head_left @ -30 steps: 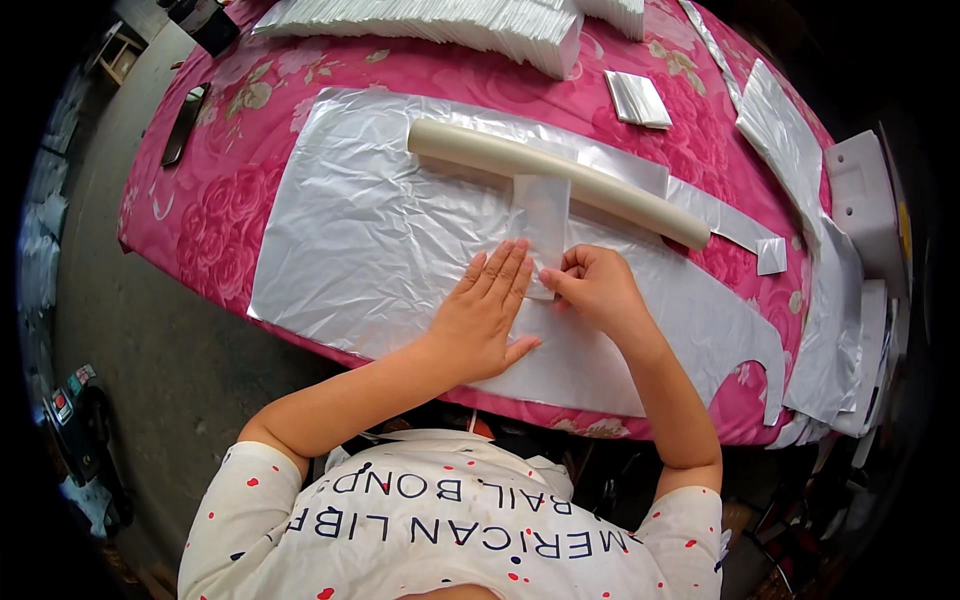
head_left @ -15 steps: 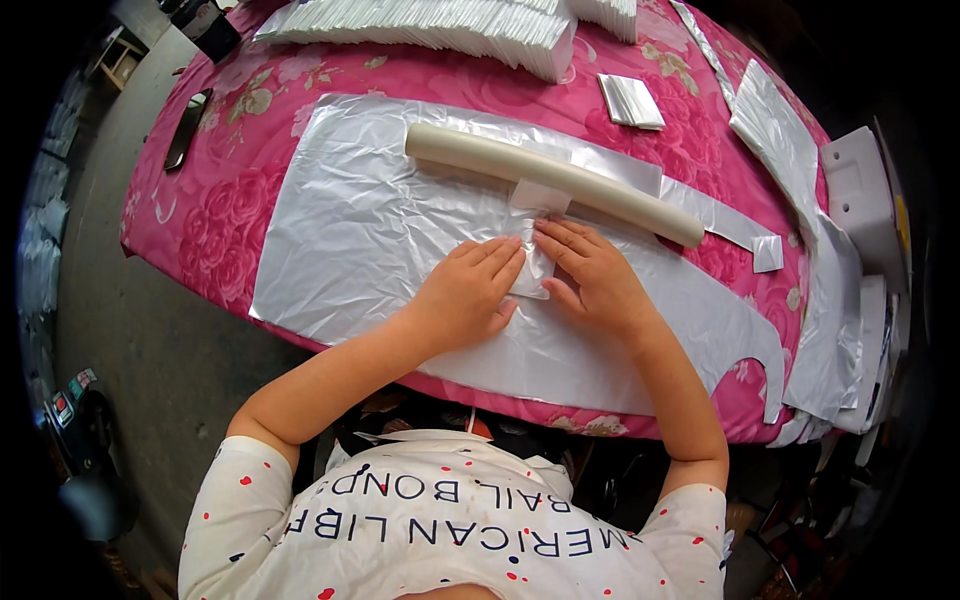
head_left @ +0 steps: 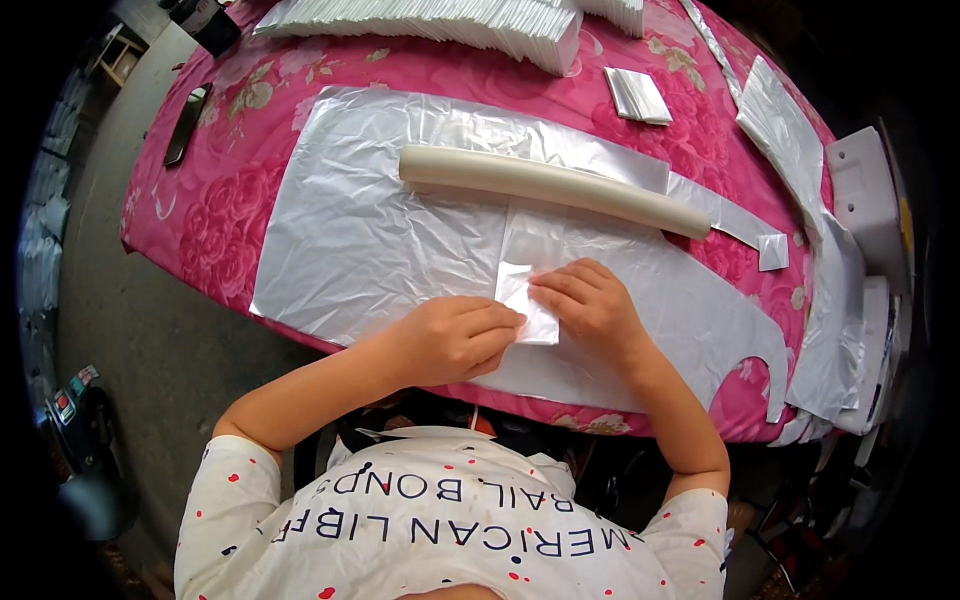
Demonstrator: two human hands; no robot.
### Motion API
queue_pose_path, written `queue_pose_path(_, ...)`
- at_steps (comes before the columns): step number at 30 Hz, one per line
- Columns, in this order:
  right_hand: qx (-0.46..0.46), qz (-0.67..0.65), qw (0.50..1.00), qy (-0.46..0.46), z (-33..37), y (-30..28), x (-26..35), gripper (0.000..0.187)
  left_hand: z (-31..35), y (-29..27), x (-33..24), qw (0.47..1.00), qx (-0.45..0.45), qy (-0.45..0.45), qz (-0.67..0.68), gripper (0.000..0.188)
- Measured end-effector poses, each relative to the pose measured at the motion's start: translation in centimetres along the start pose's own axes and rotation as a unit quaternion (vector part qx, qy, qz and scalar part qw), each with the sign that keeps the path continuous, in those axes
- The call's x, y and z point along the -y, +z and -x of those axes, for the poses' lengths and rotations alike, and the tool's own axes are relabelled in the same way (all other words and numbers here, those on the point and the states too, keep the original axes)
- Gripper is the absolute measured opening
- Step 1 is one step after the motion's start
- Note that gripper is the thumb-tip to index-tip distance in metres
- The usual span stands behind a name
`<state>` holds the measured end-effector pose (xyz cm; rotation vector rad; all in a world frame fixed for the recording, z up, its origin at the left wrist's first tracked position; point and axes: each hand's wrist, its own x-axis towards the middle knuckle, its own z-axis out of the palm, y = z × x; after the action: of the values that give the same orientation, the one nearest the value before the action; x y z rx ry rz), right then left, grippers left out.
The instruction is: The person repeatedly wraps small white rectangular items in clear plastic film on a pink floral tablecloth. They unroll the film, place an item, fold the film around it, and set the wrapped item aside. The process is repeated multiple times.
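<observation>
A small folded piece of silvery plastic film (head_left: 537,328) lies in front of me on a broad stack of the same film (head_left: 345,220). My left hand (head_left: 452,336) is closed at its left edge, fingertips pinching the film. At its upper right edge, my right hand (head_left: 592,308) has its fingers bent together on the film. A paler strip of film (head_left: 530,245) runs from the folded piece up toward a long cream tube (head_left: 550,184), which rests across the stack beyond my hands.
The table wears a pink flowered cloth (head_left: 225,235). Rows of folded white packets (head_left: 430,25) stand at the far side, with a small folded pile (head_left: 637,95) nearer. A phone (head_left: 187,125) lies at left. Long film sheets (head_left: 825,330) and a white foam box (head_left: 858,190) are at right.
Both hands have gone from flattened fingers to gripping the film, the left moving down toward me. The folded piece has come nearer, and the tube has turned slightly.
</observation>
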<state>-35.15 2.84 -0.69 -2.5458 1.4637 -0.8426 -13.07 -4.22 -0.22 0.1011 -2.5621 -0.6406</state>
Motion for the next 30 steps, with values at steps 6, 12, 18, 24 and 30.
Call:
queue_pose_path(6,0.007,0.020,1.000,0.001,1.7,0.5,3.2,0.025,2.4,0.1,-0.3,0.996,0.086,-0.019,-0.030,0.054)
queue_pose_path(12,-0.015,-0.003,0.999,0.031,1.8,0.7,3.2,0.027,2.4,1.3,0.3,0.997,0.036,-0.012,-0.073,0.047)
queue_pose_path(18,-0.022,-0.200,0.949,0.243,1.3,0.2,2.4,0.018,1.0,1.5,0.3,0.978,-0.027,-0.196,0.069,0.045)
queue_pose_path(24,0.114,-0.310,0.793,0.511,-2.5,-1.1,0.7,0.025,-1.8,1.2,0.9,0.902,-0.059,-0.401,0.149,0.063)
queue_pose_path(30,0.208,-0.322,0.751,0.537,-4.1,-1.7,-0.8,0.030,-3.0,0.0,1.0,0.851,-0.028,-0.484,0.202,0.072)
